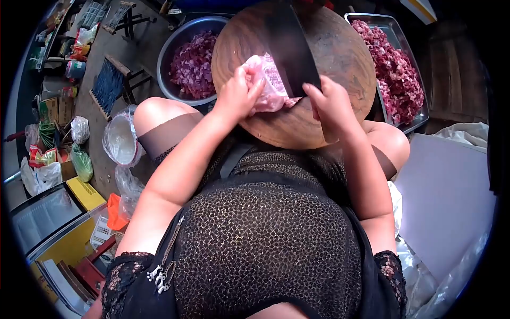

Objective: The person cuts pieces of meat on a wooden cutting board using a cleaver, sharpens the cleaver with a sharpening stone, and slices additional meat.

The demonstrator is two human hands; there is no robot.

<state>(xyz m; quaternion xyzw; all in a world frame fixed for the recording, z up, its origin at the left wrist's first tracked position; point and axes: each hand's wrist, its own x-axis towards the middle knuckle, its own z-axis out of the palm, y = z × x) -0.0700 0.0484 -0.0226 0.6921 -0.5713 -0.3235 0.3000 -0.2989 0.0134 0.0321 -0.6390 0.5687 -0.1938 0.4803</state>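
A piece of pale pink raw meat [270, 87] lies on a round wooden chopping block [345, 50] in front of me. My left hand [236, 93] is closed on the meat's left side, fingers pressed into it. My right hand [332, 103] grips a large dark cleaver [292, 48], thumb against the blade's near end; its handle is mostly hidden by the hand. The blade stands at the meat's right edge and points away from me, slightly blurred. A small bit of meat [291, 101] sits at the blade's near side.
A metal bowl [164, 58] of diced meat stands left of the block. A metal tray [422, 101] heaped with chopped meat [390, 69] is at the right. Farther left are a plastic-lined white bucket [122, 141], a folding stool [111, 85] and several bags. A grey panel [443, 196] lies right.
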